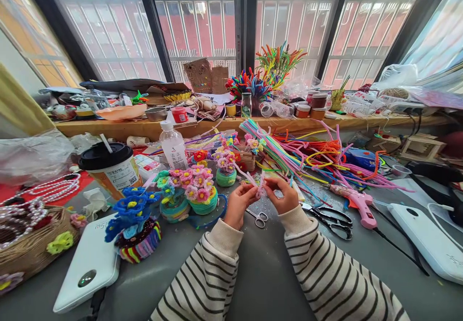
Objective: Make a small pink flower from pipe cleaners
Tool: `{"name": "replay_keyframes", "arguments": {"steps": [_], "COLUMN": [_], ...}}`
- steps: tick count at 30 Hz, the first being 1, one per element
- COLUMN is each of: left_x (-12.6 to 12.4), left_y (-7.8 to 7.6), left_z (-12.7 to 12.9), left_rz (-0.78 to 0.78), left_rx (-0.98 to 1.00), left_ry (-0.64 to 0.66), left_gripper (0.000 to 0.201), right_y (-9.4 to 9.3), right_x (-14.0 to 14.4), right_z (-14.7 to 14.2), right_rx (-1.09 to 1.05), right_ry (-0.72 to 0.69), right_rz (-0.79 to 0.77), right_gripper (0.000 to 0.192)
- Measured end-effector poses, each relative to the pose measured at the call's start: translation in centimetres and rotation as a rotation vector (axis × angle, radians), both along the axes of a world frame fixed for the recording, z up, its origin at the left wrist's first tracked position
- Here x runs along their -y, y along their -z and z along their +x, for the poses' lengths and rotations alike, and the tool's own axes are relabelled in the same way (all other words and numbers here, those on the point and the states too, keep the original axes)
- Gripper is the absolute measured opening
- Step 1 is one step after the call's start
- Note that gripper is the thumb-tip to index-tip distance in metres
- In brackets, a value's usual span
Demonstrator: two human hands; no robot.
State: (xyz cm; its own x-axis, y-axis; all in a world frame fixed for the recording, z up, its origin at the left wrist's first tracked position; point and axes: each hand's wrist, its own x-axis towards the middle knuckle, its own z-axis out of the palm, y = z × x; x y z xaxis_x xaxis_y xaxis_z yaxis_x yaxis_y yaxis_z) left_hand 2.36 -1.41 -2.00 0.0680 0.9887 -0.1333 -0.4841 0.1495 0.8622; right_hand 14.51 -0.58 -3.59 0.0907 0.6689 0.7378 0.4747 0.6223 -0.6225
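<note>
Between my two hands is a pale pink pipe cleaner, bent into small loops, with a loose end reaching up and left. My left hand pinches it between thumb and fingertips. On the other side, my right hand has thumb and index finger closed on the same pipe cleaner. Below my hands lie small silver scissors, partly behind the left hand. To the left stand small pots of pipe-cleaner flowers, pink, green and yellow. Large black-handled scissors rest right of my right hand.
A pink glue gun with a cord lies at the right, before a heap of coloured pipe cleaners. White power banks flank the work area. A lidded cup and a plastic bottle stand at the left. A cluttered windowsill runs behind.
</note>
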Motion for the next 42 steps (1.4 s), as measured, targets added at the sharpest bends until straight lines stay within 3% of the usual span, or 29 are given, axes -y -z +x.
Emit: {"name": "replay_keyframes", "arguments": {"steps": [7, 27, 31, 37, 42], "left_x": [0.1, 0.0, 0.0, -0.1, -0.2], "left_y": [-0.2, 0.0, 0.0, 0.0, 0.5], "left_z": [0.1, 0.0, -0.1, -0.2, -0.1], "left_rz": [-0.001, 0.018, 0.041, 0.051, 0.191], "left_rx": [0.032, 0.097, 0.075, 0.008, -0.153], "left_ry": [-0.022, -0.018, -0.038, -0.038, -0.087], "left_gripper": [0.02, 0.02, 0.023, 0.024, 0.026], "right_y": [0.0, -0.4, -0.5, 0.4, 0.8], "right_x": [0.0, 0.5, 0.5, -0.3, -0.8], "right_z": [0.1, 0.2, -0.1, -0.1, 0.0], "right_rx": [0.134, 0.217, 0.085, -0.167, -0.362], "right_ry": [0.04, -0.047, -0.139, -0.15, -0.318], "right_rz": [0.068, -0.039, -0.18, -0.387, -0.592], "right_gripper": [0.014, 0.015, 0.015, 0.022, 0.027]}}
